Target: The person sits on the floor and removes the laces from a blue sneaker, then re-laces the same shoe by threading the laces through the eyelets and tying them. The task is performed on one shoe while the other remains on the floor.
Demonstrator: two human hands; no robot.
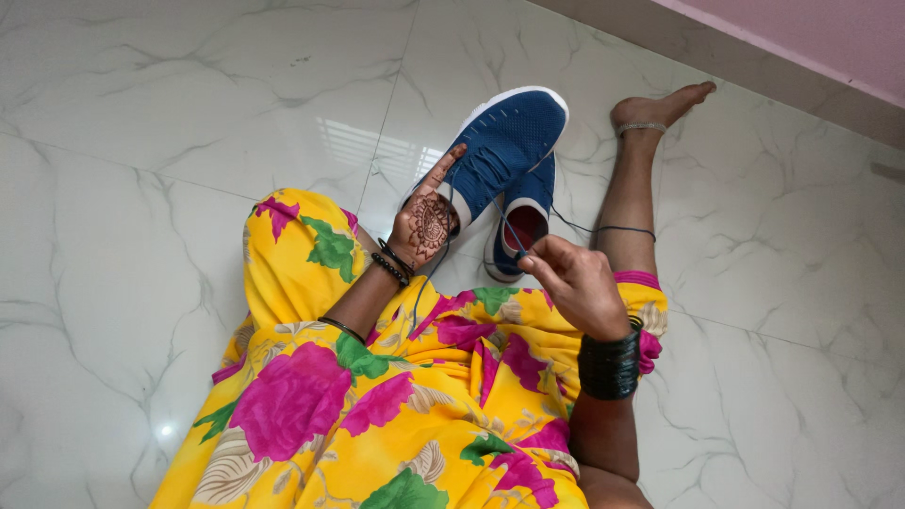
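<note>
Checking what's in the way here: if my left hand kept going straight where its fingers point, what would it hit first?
Probably the blue shoe: the left hand already rests by its side, fingers pointing along the laced upper toward the toe, though depth is unclear.

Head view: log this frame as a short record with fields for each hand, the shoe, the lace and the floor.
left hand: supports the blue shoe from the side, palm patterned
right hand: pinches a dark lace end at the fingertips
shoe: blue knit, white sole, held above the floor
lace: trails across the bare leg
floor: white marble tiles
</note>
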